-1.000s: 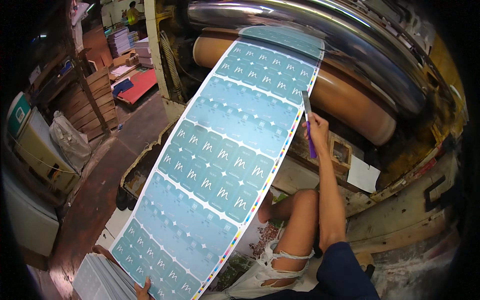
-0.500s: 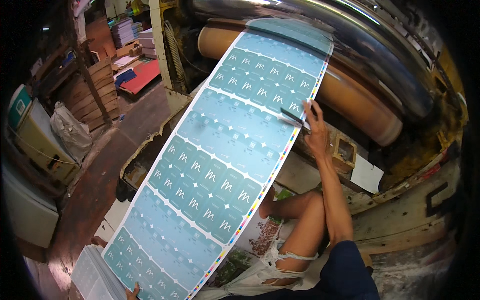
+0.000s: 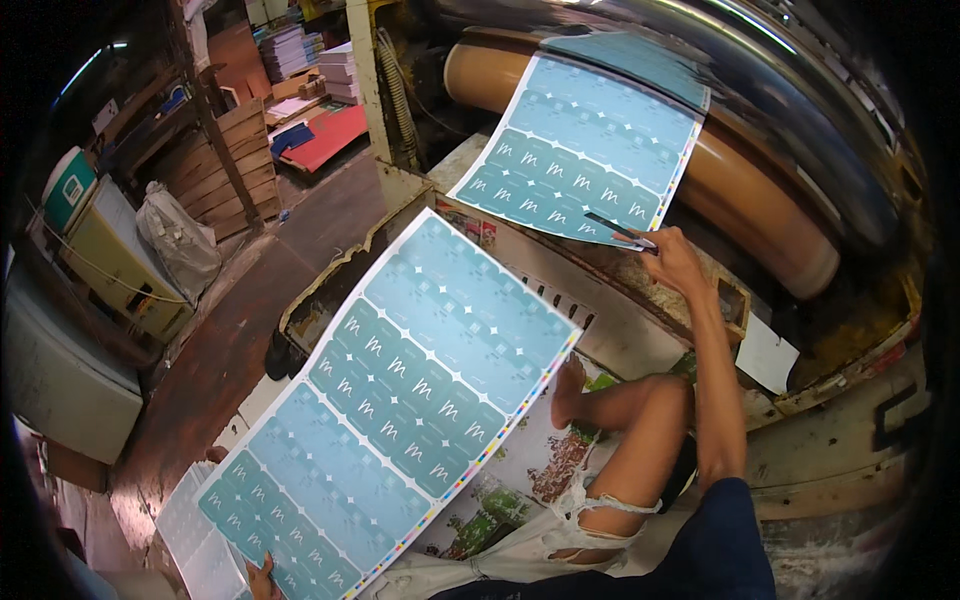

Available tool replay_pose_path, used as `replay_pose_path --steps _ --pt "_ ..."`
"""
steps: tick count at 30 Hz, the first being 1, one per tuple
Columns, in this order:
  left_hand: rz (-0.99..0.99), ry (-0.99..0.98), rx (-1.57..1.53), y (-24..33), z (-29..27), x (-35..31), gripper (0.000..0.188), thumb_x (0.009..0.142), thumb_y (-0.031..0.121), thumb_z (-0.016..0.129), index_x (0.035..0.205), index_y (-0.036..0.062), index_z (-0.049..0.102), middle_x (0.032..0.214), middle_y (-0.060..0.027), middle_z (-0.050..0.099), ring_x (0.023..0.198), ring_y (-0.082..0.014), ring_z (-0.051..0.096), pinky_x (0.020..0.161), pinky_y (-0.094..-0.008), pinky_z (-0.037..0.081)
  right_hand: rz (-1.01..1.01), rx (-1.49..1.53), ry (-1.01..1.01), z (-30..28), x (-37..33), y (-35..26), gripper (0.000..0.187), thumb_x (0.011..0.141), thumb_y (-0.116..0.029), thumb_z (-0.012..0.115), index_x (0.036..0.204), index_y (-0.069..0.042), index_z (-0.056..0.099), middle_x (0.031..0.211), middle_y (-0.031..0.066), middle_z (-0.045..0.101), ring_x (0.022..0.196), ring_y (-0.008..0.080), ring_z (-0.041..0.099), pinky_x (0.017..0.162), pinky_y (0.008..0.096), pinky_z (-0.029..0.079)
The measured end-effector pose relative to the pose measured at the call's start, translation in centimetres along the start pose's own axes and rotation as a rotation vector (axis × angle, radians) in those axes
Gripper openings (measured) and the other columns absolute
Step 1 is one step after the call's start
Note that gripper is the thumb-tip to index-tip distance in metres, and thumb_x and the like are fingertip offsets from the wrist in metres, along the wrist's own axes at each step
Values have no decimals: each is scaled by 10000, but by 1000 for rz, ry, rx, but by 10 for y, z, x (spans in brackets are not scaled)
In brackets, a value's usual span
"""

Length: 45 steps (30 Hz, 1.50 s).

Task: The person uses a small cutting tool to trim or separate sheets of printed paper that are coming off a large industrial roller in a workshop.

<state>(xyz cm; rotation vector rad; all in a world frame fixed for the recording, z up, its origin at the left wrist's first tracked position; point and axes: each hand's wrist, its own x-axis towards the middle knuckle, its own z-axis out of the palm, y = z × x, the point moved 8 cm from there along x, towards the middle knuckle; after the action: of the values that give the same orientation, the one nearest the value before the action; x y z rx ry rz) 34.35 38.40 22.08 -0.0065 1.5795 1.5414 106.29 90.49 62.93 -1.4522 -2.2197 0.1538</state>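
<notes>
A printed teal and light blue sheet (image 3: 375,400), with white rounded frames and a colour strip along its right edge, slants across my lap. My left hand (image 3: 262,580), mostly cut off by the lower border, grips its near edge. Beyond a gap, another printed sheet (image 3: 600,130) hangs out from beneath a shiny metal roller (image 3: 780,110). At this sheet's near right corner, my right hand (image 3: 672,262) is closed around a knife (image 3: 612,225), its thin dark blade pointing left across the sheet's cut edge. The handle is mostly covered by my fingers.
A brown roller (image 3: 770,200) runs below the metal one. Under the near sheet's lower left lies a stack of printed sheets (image 3: 195,525). A wooden box (image 3: 733,305) and white paper (image 3: 768,355) sit on the machine's ledge. A post (image 3: 375,90) rises at the machine's left.
The long printed sheet has come apart into two pieces at the knife. The near piece has dropped toward me, leaving a gap. My right hand still holds the knife near the right edge.
</notes>
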Motion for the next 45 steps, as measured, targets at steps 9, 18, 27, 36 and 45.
replay_pose_path --steps 9,18,27,36,45 --pt "122 101 289 26 -91 72 440 825 -24 683 1199 -30 450 1109 -120 597 923 -237 602 827 -379 512 207 213 -52 105 -78 -154 353 763 9 504 1049 -29 708 600 156 628 430 188 591 451 318 498" --pt "156 -45 325 -76 -340 269 310 837 -29 641 1132 -69 553 1066 -136 630 866 -224 612 761 -350 525 248 261 -200 403 -271 -366 241 848 -155 653 928 69 687 582 183 615 404 215 598 419 335 467" --pt "400 66 969 -211 -405 375 785 714 240 824 1276 -2 332 1172 -206 579 1080 -320 571 992 -428 411 249 261 -358 528 -346 -426 310 829 -201 712 790 100 648 542 108 570 389 185 579 346 305 444" --pt "-167 281 1650 -288 -359 263 1308 681 185 842 1416 158 -239 1322 -318 420 1138 -373 541 991 -462 441 212 141 -719 538 -354 -431 447 761 -287 773 935 81 589 826 215 601 523 243 639 500 350 515" --pt "75 576 1654 -270 -339 245 1431 616 263 881 1440 81 -275 1412 -390 267 1267 -421 421 1078 -482 337 -13 253 -963 548 -357 -479 298 756 -267 747 786 20 669 552 125 608 514 244 628 504 366 507"
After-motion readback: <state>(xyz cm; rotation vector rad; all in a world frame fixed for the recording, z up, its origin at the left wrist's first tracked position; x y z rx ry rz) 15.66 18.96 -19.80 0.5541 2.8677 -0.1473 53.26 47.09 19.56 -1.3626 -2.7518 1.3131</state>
